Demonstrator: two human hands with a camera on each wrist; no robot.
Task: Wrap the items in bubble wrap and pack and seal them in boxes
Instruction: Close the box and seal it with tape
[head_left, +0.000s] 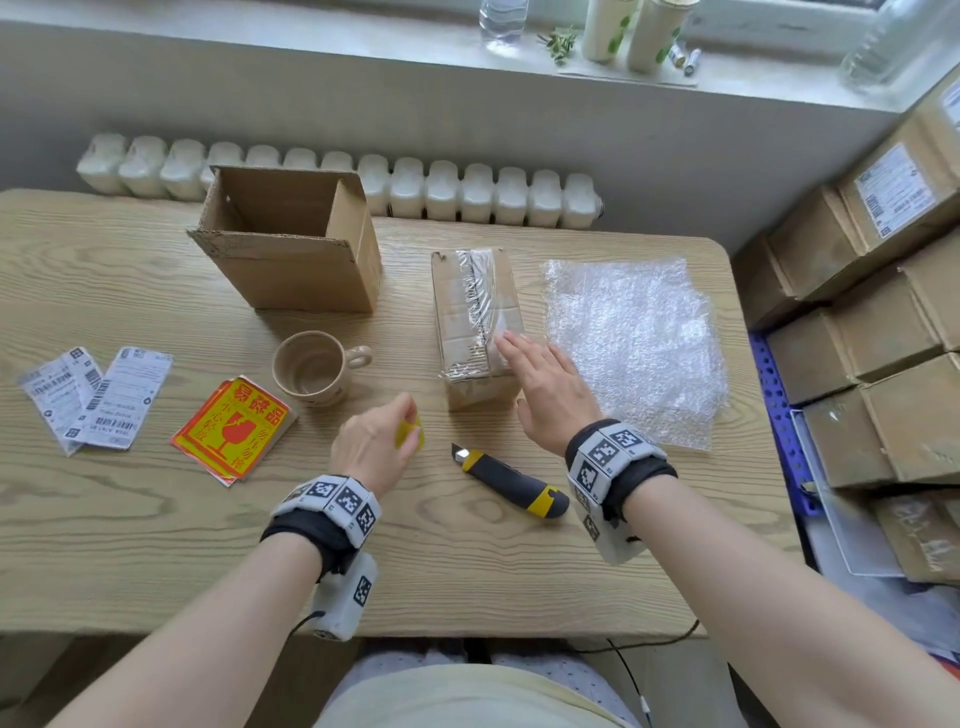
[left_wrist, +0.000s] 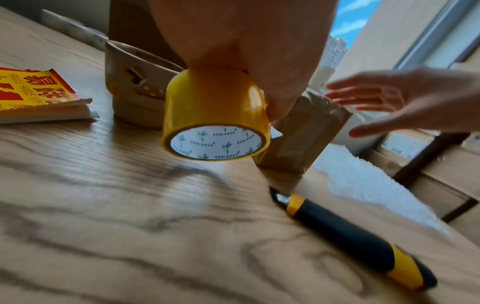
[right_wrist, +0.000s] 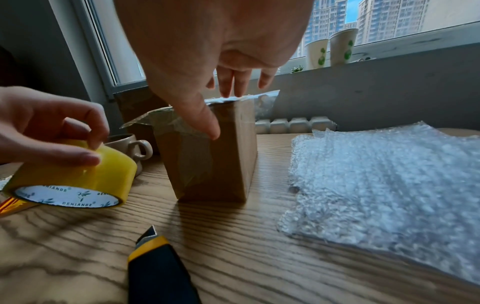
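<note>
Done so far: one small sealed box (head_left: 475, 327) is standing on the tabletop (head_left: 467, 566), closed, with clear tape running along its top seam and down its near end.
Left hand: the left hand (head_left: 370, 449) is gripping the yellow tape roll (left_wrist: 215, 115) with curled fingers, holding it just above the tabletop, near the mug.
Right hand: the right hand (head_left: 545, 392) is holding nothing; its fingers are straight and spread, and the fingertips are lying over the near top edge of the sealed box. I cannot tell if they are pressing the tape.
Step in hand: it seems the tape end is being smoothed down on this box.
Left to do: the mug (head_left: 316, 368) is standing unwrapped, the bubble wrap (head_left: 634, 343) is lying flat to the right of the sealed box, and the open box (head_left: 291, 239) is waiting behind the mug, so one more item seems to need wrapping, packing and sealing.
Box direction: the sealed box has its long axis running away from the person, toward the window wall.
Cutter: the utility knife (head_left: 511, 480) is lying between the wrists, its blade end pointing toward the sealed box.
</note>
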